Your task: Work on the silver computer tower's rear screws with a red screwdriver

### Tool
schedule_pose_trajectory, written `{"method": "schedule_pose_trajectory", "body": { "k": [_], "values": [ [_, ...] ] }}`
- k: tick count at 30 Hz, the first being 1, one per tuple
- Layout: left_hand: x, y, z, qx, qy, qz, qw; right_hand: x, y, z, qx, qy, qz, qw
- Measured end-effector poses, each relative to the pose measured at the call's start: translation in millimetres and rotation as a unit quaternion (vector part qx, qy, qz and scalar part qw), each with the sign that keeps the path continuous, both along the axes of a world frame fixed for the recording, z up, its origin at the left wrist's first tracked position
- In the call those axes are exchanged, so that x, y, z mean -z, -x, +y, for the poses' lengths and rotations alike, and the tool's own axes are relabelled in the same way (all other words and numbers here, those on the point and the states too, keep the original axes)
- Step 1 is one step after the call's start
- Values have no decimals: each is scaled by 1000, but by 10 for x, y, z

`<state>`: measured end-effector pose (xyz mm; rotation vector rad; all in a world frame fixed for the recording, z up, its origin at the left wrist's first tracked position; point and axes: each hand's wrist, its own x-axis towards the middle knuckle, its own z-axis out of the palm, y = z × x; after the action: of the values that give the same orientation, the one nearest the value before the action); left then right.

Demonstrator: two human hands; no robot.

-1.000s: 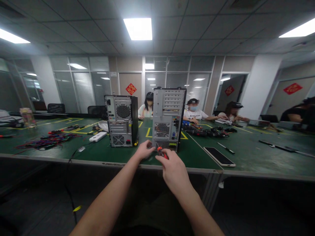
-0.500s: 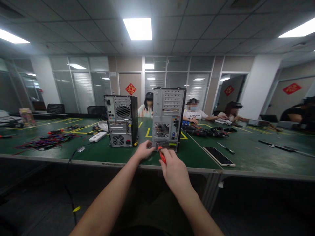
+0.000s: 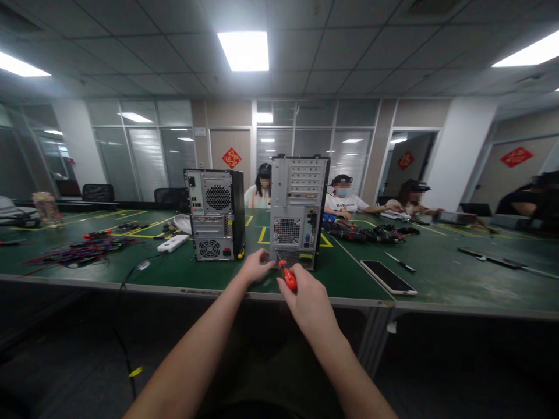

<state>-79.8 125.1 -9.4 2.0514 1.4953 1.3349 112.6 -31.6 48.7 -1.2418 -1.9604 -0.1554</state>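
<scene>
A grey computer tower stands upright in front of me, its back panel with ports and vents facing me. My right hand holds a screwdriver by its red handle, the thumb lying to the left of it. The shaft points up at the tower's lower left edge; whether the tip sits on a screw is too small to tell. By that same lower corner is my left hand, thumb and fingers apart, with the fingertips at or close to the case. A second, shorter computer tower stands to the left.
Left on the green table lie a white power strip and a heap of thin coloured wires. To the right are a phone, a pen-like tool and black cables. Several people sit across the table.
My right thumb has moved left and away from the screwdriver handle, so more of the red handle shows. My left hand and both towers stay in place.
</scene>
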Motion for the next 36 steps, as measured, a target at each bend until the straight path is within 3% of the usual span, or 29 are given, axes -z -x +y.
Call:
{"method": "schedule_pose_trajectory", "body": {
  "k": [4, 12, 23, 36],
  "values": [
    [16, 14, 20, 9, -3, -2, 1000, 20, -3, 68, 31, -10, 21, 999],
    [15, 13, 14, 18, 5, -8, 1000, -34, -7, -15, 9, -48, 24, 999],
    [-6, -1, -12, 14, 3, -15, 1000, -42, -10, -116, -107, 28, -26, 993],
    [-21, -9, -30, 8, 10, -12, 1000, 27, 7, 9, -70, -32, 63, 995]
  ]
}}
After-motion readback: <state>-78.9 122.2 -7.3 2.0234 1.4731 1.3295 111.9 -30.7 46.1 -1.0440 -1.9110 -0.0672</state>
